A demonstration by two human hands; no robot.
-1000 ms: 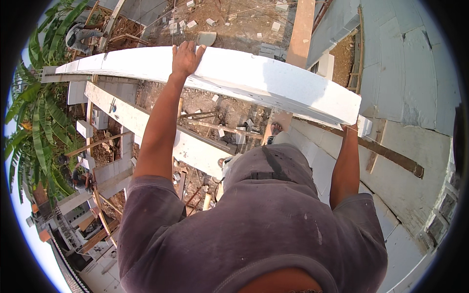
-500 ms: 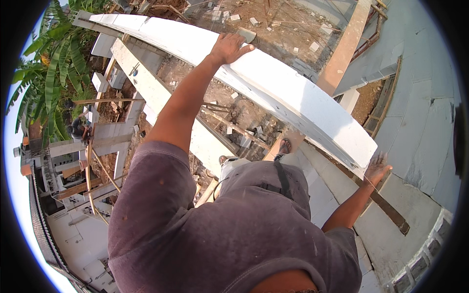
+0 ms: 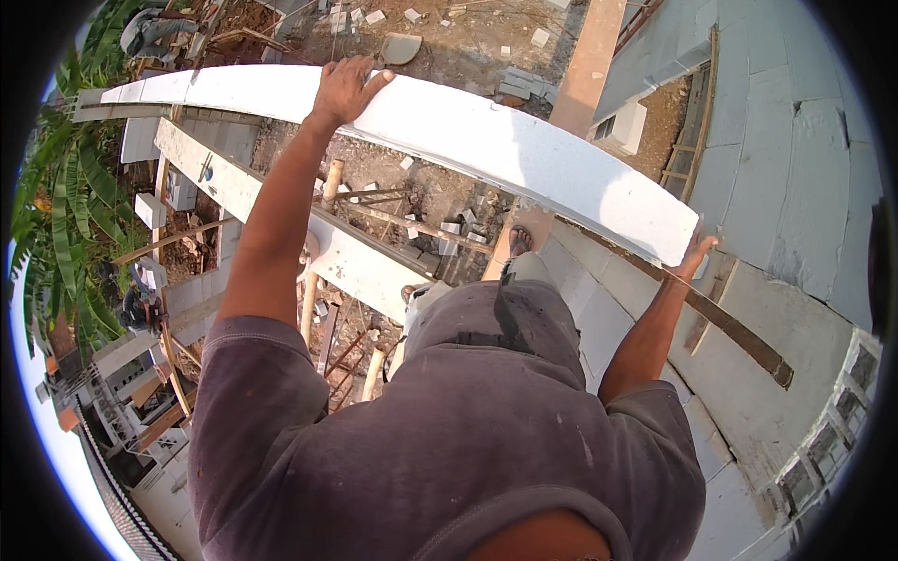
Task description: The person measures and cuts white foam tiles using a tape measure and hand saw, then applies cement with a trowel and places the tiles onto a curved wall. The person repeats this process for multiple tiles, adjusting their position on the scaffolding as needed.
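- My left hand (image 3: pixel 344 89) is clamped over the top edge of the long white plank (image 3: pixel 486 140); right hand (image 3: pixel 697 254) is cupped under its near end, fingers spread.
- Head view: plank's held out over the rubble (image 3: pixel 440 201), and it's swung more slanted than a second ago, so it's mid-turn.

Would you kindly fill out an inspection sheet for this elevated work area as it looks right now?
Surface: grey block wall top underfoot, high above ground.
Job's things: long white panel held horizontally, one end at the right.
Clutter: loose blocks and rubble on the ground below.
Grippers: left hand grips the panel's far edge; right hand supports its right end.
Cables: nothing seen.
Surroundings: bamboo poles, white beam, palm fronds, grey slab roof.
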